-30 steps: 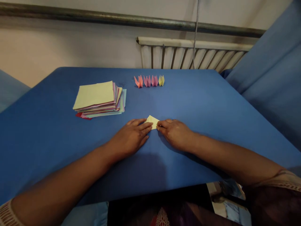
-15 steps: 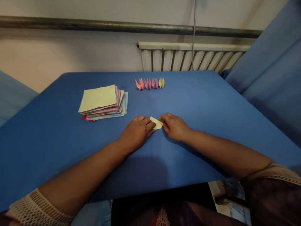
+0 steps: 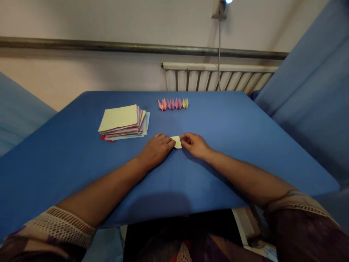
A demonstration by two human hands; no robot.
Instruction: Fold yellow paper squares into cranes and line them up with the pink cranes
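Observation:
A small folded piece of pale yellow paper (image 3: pixel 177 142) lies on the blue table (image 3: pixel 231 145) between my hands. My left hand (image 3: pixel 156 150) rests palm down with its fingertips pressed on the paper's left edge. My right hand (image 3: pixel 195 145) pinches the paper's right edge with curled fingers. Both hands hold the same piece against the tabletop.
A stack of coloured paper sheets (image 3: pixel 124 122), yellow on top, sits to the left beyond my left hand. A row of several small folded paper shapes (image 3: pixel 173 103), pink and yellow, stands near the far edge. A radiator (image 3: pixel 218 78) runs behind the table.
The yellow paper has been folded smaller and now lies flatter between my fingertips. The view has tilted up, so hands and table sit a little farther off.

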